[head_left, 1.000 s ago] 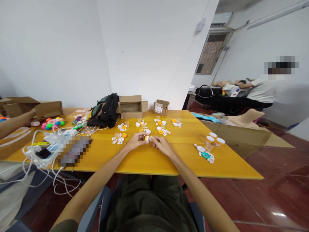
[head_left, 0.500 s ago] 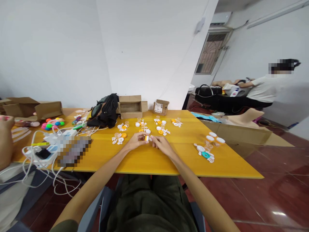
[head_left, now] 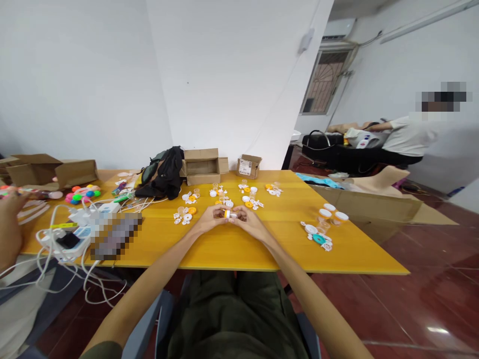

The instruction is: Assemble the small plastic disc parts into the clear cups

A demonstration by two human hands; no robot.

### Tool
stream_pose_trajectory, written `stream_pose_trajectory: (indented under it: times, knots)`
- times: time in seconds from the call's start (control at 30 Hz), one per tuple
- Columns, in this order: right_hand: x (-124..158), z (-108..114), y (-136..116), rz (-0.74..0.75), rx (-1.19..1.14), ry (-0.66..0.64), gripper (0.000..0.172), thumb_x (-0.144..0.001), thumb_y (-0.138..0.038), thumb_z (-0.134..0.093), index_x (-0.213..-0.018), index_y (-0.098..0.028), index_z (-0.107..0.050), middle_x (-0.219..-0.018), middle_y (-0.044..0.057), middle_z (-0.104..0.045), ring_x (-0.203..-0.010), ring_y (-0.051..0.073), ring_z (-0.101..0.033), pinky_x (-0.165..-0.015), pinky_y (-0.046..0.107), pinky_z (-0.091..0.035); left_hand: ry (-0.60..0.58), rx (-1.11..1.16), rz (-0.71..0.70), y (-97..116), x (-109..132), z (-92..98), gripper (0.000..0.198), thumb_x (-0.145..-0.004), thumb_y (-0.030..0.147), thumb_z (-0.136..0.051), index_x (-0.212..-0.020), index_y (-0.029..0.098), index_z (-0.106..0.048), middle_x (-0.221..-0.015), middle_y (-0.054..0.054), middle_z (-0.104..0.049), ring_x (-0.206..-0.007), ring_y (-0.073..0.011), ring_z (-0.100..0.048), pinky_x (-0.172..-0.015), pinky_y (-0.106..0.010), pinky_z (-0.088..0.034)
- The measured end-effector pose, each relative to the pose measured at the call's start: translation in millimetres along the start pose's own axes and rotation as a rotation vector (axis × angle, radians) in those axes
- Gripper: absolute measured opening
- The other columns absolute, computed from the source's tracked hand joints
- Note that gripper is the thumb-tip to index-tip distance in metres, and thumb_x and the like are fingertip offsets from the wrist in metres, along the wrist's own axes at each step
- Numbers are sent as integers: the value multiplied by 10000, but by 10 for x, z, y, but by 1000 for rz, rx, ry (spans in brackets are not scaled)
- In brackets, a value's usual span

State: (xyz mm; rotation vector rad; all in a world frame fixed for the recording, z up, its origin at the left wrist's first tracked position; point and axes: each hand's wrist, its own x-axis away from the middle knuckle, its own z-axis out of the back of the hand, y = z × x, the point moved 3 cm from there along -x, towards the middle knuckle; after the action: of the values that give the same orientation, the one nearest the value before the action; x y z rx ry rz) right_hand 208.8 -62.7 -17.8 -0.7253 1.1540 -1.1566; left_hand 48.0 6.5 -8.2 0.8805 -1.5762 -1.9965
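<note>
Over the middle of the yellow table (head_left: 239, 254), my left hand (head_left: 211, 218) grips a small jar (head_left: 227, 214) with an orange and white end. My right hand (head_left: 248, 220) closes on the jar's other side, its fingertips around a whitish part. The two hands nearly meet. Just behind them lie white and orange plastic parts (head_left: 229, 203). More wheel-like pieces (head_left: 187, 218) rest left of my left hand, and another group with a teal disc (head_left: 319, 239) is to the right.
Several capped jars (head_left: 341, 217) stand at the right. Behind are open cardboard boxes (head_left: 202, 167) and a black bag (head_left: 164, 174). Cables and power strips (head_left: 75, 239) lie left, near another person's hand (head_left: 10, 229). A person in white (head_left: 409, 139) is beyond the table.
My right hand has moved in against the jar, its fingers now further around it. At the far left, the other person's hand has shifted slightly.
</note>
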Motion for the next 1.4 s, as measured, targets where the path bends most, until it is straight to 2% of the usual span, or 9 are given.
stream_pose_trajectory:
  times: [0.17, 0.33, 0.47, 0.63, 0.77, 0.83, 1.0, 1.17, 1.4]
  knots:
    - [-2, -23, 44, -73, 20, -37, 457, -876, -627, -555, -728, -202, -632, -587, 5, -649, -478, 129, -543, -485, 257, -439, 13, 1, 0, -14, -9, 6, 510, -590, 399, -911, -1003, 166, -723, -972, -70, -737, -857, -195, -663, -854, -332, -502]
    - [-9, -10, 31, -13, -51, 23, 414, -749, -602, -719, -894, -221, -646, -751, 8, -712, -606, 147, -620, -512, 244, -463, 10, 35, 11, -26, -11, -2, 498, -589, 367, -912, -999, 166, -714, -929, -56, -731, -857, -192, -662, -861, -332, -506]
    - [-6, -14, 54, -75, 6, -25, 434, -861, -625, -568, -751, -209, -628, -608, 0, -649, -488, 129, -547, -482, 254, -436, 9, 31, 18, -27, -11, -4, 496, -592, 359, -914, -1005, 167, -715, -910, -52, -720, -863, -197, -665, -859, -335, -505]
    - [-11, -9, 26, -11, -30, 24, 404, -751, -590, -713, -889, -216, -656, -796, 23, -718, -652, 159, -629, -539, 254, -470, 18, 28, 17, -25, -10, 0, 500, -580, 369, -918, -990, 170, -711, -907, -53, -722, -862, -204, -671, -848, -337, -515]
    - [-10, -28, 34, -82, 27, -21, 434, -848, -619, -578, -716, -208, -626, -575, -2, -623, -478, 130, -529, -478, 256, -413, 30, 36, 5, -39, -13, 6, 491, -576, 351, -920, -981, 166, -713, -925, -54, -723, -860, -199, -671, -843, -337, -522]
    - [-12, -28, 34, -97, 31, -7, 456, -860, -627, -552, -690, -209, -614, -550, -6, -608, -459, 127, -515, -477, 258, -409, 27, 43, 2, -47, -17, 9, 493, -571, 353, -923, -973, 163, -710, -933, -57, -721, -857, -197, -669, -848, -340, -521]
    - [-33, -38, -3, 10, -53, 70, 373, -735, -572, -712, -819, -213, -656, -756, 20, -708, -665, 172, -626, -599, 281, -480, 13, 40, -4, -57, -18, 7, 502, -583, 387, -917, -968, 166, -684, -917, -47, -707, -852, -194, -661, -854, -340, -513]
    - [-48, -89, -46, 64, 0, 97, 268, -759, -476, -715, -817, -215, -701, -771, 20, -715, -715, 190, -622, -675, 314, -489, 29, -36, -97, -30, 5, -36, 437, -635, 406, -887, -941, 177, -675, -939, -46, -712, -852, -197, -662, -831, -325, -523]
    - [-91, -106, 48, 44, -214, 123, 326, -735, -520, -752, -882, -235, -696, -844, 17, -704, -783, 189, -644, -708, 314, -532, 181, -96, -88, 13, -25, 24, 383, -604, 335, -891, -917, 192, -724, -964, -47, -752, -936, -236, -666, -871, -334, -495]
